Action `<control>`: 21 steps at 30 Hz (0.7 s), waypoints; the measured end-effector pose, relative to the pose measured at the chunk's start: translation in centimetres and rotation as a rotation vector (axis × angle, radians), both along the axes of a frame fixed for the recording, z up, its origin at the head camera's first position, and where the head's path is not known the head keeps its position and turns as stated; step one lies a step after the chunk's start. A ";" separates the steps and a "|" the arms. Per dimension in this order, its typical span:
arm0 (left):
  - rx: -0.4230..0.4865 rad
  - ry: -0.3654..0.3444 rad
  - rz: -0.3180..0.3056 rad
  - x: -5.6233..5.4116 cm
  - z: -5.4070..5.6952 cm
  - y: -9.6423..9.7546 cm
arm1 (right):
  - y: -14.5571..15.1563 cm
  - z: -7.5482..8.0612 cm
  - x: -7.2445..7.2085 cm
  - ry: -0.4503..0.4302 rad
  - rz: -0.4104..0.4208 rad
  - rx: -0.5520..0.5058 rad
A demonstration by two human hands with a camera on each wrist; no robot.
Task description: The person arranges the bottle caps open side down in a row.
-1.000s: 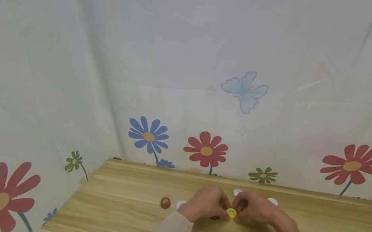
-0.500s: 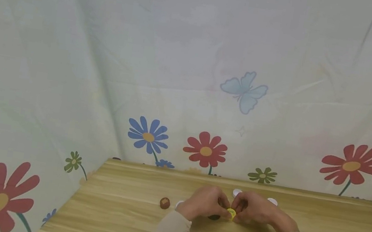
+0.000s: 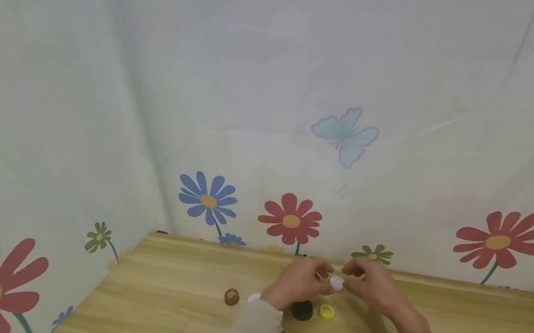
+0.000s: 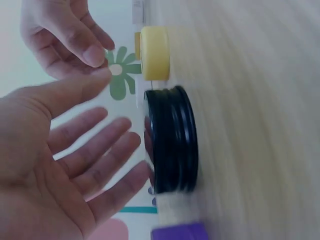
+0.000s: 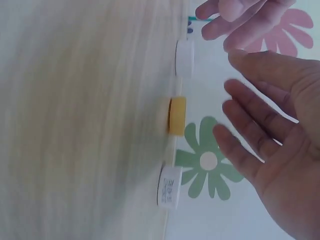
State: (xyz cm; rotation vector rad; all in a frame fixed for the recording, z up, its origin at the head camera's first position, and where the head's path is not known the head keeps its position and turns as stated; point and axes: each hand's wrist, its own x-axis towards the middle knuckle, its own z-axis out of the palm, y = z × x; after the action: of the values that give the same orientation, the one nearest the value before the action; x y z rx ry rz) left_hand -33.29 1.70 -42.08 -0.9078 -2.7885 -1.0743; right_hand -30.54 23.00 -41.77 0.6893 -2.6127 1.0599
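Observation:
Both hands hang over the wooden table with fingers spread and nothing in them. A white round cap (image 3: 336,283) shows between my left hand (image 3: 299,279) and right hand (image 3: 375,288). Just nearer to me lie a yellow cap (image 3: 326,312) and a wider black lid (image 3: 302,310). In the left wrist view, the left fingers (image 4: 107,160) are loosely extended beside the ridged black lid (image 4: 172,140), with the yellow cap (image 4: 155,53) past it. The right wrist view has the right hand (image 5: 280,120) relaxed, its thumb close to the left fingertips.
A brown cap (image 3: 231,297) sits to the left, and a white cap (image 3: 253,298) is partly hidden by the left wrist. A purple piece (image 4: 180,232) edges into the left wrist view. Toward the curtain stand an orange-yellow cap (image 5: 177,116) and a white cap with print (image 5: 170,187).
Both hands have let go of the yellow cap and moved up and away from me toward the white cap. The yellow cap stays on the table, and the black lid is now uncovered.

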 end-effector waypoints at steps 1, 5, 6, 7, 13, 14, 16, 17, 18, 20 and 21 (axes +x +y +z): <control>0.004 -0.005 0.011 -0.1 -0.1 0.2 | 0.1 0.0 -0.1 0.020 -0.019 0.019; -0.003 -0.017 0.046 -0.4 -0.2 1.0 | 0.3 -0.1 -0.6 0.018 -0.025 0.067; -0.008 -0.015 0.046 -0.5 -0.2 1.1 | 0.4 -0.2 -0.7 -0.001 -0.019 0.075; -0.017 -0.010 0.047 -0.6 -0.3 1.2 | 0.4 -0.3 -0.9 -0.021 -0.010 0.082; -0.052 0.052 0.028 -0.9 -0.8 1.3 | 0.2 -1.0 -1.6 -0.112 0.011 0.101; -0.049 0.063 0.022 -1.0 -0.9 1.2 | 0.2 -1.1 -1.6 -0.120 0.011 0.099; -0.044 0.079 0.010 -1.0 -1.0 1.2 | 0.1 -1.2 -1.8 -0.123 0.008 0.103; -0.040 0.083 0.003 -1.0 -1.0 1.2 | 0.1 -1.2 -1.8 -0.123 0.005 0.105; -0.034 0.082 -0.002 -1.0 -1.0 1.2 | 0.1 -1.2 -1.8 -0.123 0.002 0.104; -0.027 0.074 -0.006 -1.0 -0.9 1.2 | 0.0 -1.2 -1.8 -0.117 0.001 0.103; -0.027 0.069 -0.008 -0.9 -0.9 1.3 | 0.0 -1.2 -1.8 -0.114 -0.001 0.102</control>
State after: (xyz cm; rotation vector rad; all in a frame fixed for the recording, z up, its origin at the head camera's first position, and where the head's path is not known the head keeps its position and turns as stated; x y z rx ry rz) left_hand -34.17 2.95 -42.98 -0.9401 -2.7528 -0.9886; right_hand -32.32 22.96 -42.94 0.6672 -2.7805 0.9995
